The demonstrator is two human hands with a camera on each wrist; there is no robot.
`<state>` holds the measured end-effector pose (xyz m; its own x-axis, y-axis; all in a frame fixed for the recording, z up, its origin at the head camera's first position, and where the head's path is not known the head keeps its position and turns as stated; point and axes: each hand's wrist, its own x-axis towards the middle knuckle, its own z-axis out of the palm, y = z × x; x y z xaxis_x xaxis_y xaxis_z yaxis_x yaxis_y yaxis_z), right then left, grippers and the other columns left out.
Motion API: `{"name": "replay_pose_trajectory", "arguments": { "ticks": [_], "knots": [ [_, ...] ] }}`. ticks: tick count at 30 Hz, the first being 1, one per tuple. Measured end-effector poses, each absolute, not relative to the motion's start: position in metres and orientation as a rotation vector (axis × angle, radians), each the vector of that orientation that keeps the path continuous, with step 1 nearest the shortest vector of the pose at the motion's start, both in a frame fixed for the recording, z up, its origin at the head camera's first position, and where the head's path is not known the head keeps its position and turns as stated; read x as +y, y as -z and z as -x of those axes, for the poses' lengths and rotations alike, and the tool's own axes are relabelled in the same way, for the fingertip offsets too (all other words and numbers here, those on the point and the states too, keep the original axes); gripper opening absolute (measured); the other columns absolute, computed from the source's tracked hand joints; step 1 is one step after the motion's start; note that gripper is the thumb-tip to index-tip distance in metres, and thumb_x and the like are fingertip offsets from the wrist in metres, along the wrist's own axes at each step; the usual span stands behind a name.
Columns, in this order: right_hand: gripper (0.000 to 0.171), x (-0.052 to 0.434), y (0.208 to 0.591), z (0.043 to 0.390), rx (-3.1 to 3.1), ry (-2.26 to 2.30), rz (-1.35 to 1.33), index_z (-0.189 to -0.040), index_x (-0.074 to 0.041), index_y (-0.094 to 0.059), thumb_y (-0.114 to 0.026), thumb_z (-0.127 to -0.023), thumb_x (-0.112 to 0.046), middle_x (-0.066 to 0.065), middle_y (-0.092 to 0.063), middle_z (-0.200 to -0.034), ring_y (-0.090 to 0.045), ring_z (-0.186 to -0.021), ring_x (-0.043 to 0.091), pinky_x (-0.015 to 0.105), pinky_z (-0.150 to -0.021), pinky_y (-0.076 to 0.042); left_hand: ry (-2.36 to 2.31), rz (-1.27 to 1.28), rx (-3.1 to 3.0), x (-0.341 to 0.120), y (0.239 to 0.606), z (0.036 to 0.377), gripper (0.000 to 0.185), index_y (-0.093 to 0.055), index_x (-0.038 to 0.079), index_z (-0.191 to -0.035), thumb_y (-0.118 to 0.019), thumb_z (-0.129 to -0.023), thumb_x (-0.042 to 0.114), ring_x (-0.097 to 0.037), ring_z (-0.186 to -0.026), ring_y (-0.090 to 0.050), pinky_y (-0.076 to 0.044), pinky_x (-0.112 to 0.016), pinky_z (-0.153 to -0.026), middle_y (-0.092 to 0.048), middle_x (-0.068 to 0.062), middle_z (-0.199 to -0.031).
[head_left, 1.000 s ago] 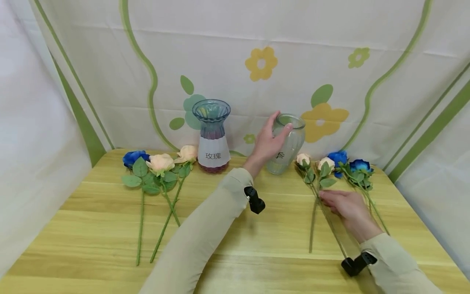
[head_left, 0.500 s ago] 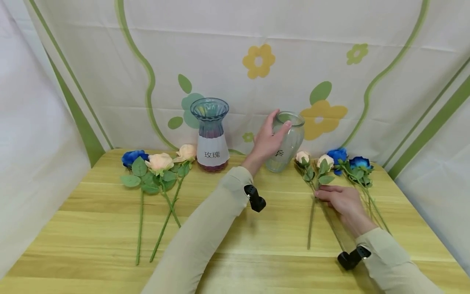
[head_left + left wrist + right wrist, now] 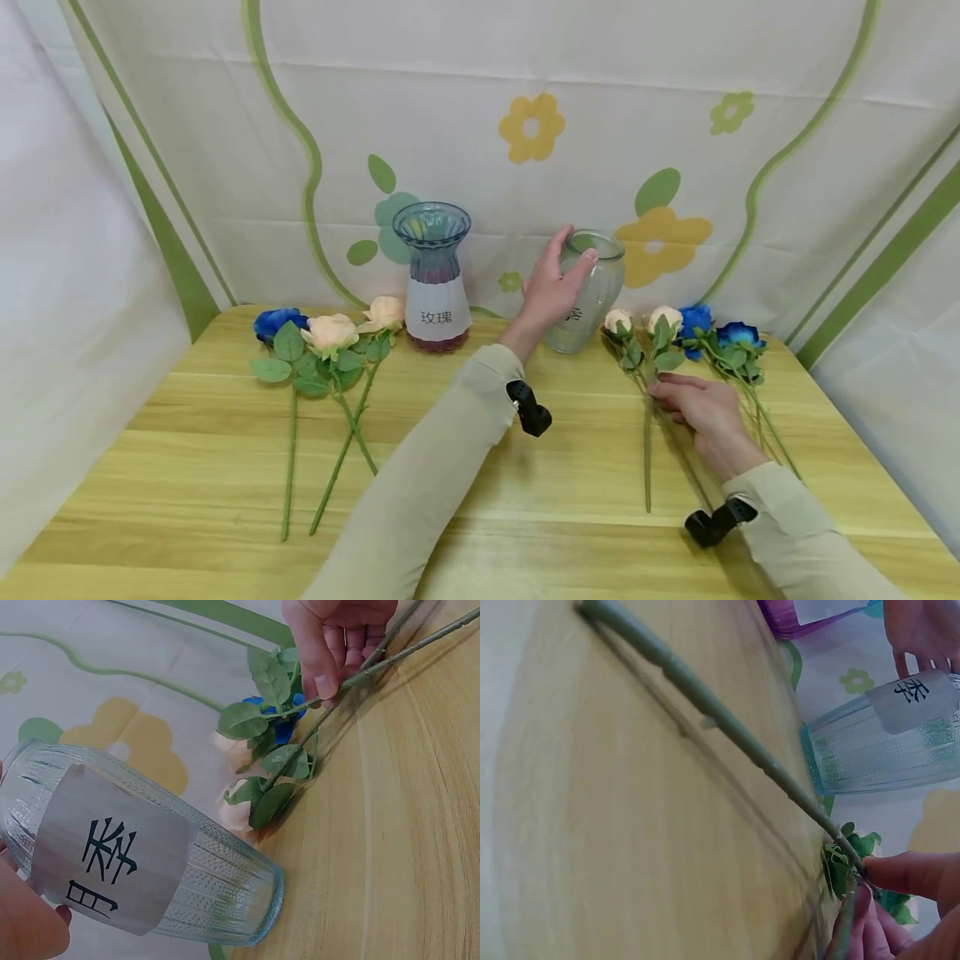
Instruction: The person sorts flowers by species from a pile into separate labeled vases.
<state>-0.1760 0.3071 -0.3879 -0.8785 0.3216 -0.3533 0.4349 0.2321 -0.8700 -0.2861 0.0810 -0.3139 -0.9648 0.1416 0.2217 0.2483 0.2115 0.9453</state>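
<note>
Head view shows the left hand point(image 3: 551, 287) wrapped round the neck of the clear ribbed vase point(image 3: 592, 292) at the table's back edge, while the right hand point(image 3: 701, 408) pinches the stem of a cream rose point(image 3: 663, 320) lying just right of it. To do this well, the grip on the vase should probably stay firm, and the stem is best lifted clear of the neighbouring blue roses point(image 3: 738, 336) so leaves do not snag.

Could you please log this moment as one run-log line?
left hand: grips clear vase near rim | right hand: fingers pinch cream rose stem on table | clear vase: upright
</note>
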Motion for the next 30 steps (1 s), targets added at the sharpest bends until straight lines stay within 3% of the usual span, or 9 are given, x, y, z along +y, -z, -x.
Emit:
{"name": "replay_pose_trajectory", "arguments": {
  "ticks": [12, 19, 25, 30],
  "knots": [
    [0.061, 0.310, 0.382, 0.180, 2.260, 1.988, -0.756, -0.153, 0.001, -0.052, -0.074, -0.097, -0.010, -0.025, -0.075, -0.079, -0.073, -0.075, -0.006, 0.018, -0.066, -0.059, 1.896, 0.364, -2.351, 0.085, 0.315, 0.285, 0.065, -0.032, 0.034, -0.167, -0.053, -0.107, 0.050, -0.027, -0.160, -0.035, -0.009, -0.067, -0.130, -0.037, 0.006, -0.173],
    [0.032, 0.315, 0.377, 0.179, 2.249, 2.053, -0.697, -0.130, -0.010, -0.066, -0.073, -0.099, -0.010, -0.020, -0.077, -0.081, -0.074, -0.075, -0.003, 0.017, -0.062, -0.056, 1.904, 0.337, -2.341, 0.084, 0.316, 0.284, 0.065, -0.033, 0.033, -0.166, -0.053, -0.106, 0.049, -0.027, -0.160, -0.034, -0.009, -0.068, -0.129, -0.037, 0.006, -0.173],
    [0.054, 0.319, 0.375, 0.178, 2.257, 2.070, -0.703, -0.149, -0.003, -0.052, -0.072, -0.100, -0.014, -0.026, -0.074, -0.082, -0.073, -0.076, -0.005, 0.015, -0.063, -0.054, 1.885, 0.325, -2.361, 0.086, 0.316, 0.285, 0.066, -0.032, 0.035, -0.166, -0.053, -0.106, 0.052, -0.025, -0.159, -0.036, -0.014, -0.063, -0.129, -0.037, 0.008, -0.172],
    [0.047, 0.322, 0.376, 0.178, 2.269, 2.026, -0.683, -0.143, -0.006, -0.056, -0.073, -0.101, -0.019, -0.023, -0.075, -0.082, -0.073, -0.077, -0.005, 0.017, -0.061, -0.052, 1.876, 0.327, -2.367, 0.086, 0.316, 0.286, 0.066, -0.032, 0.036, -0.166, -0.052, -0.106, 0.053, -0.023, -0.159, -0.036, -0.014, -0.062, -0.128, -0.036, 0.010, -0.173]
  ]
}}
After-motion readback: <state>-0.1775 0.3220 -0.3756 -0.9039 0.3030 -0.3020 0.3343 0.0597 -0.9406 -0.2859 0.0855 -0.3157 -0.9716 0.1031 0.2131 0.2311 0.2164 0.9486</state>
